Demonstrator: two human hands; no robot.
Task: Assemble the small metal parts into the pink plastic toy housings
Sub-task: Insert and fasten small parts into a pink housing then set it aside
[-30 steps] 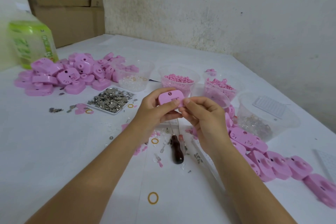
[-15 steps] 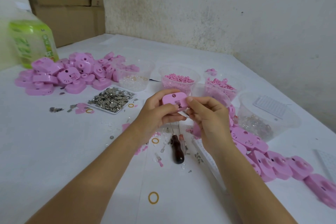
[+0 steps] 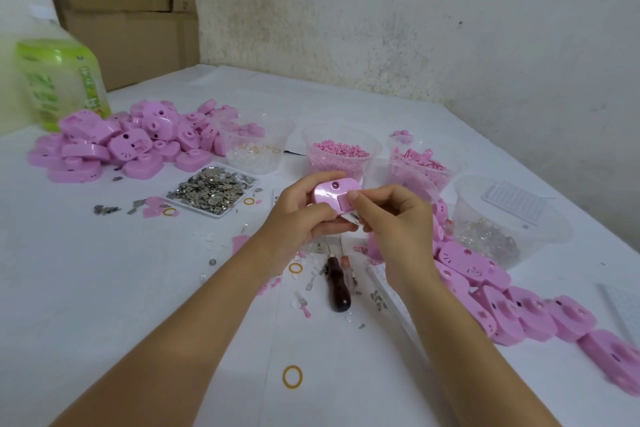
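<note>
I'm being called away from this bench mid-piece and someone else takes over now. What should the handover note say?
The left hand holds one pink housing above the table. The right hand pinches that housing's right edge; a grey sliver under its fingertips may be a metal part, too small to be sure.
The metal parts lie heaped in the white tray; more housings sit in a pile at far left and a row at right.
Done: cannot tell which housings are finished.
Left: seat the part in the held housing, then likely carry on with the rest.
</note>
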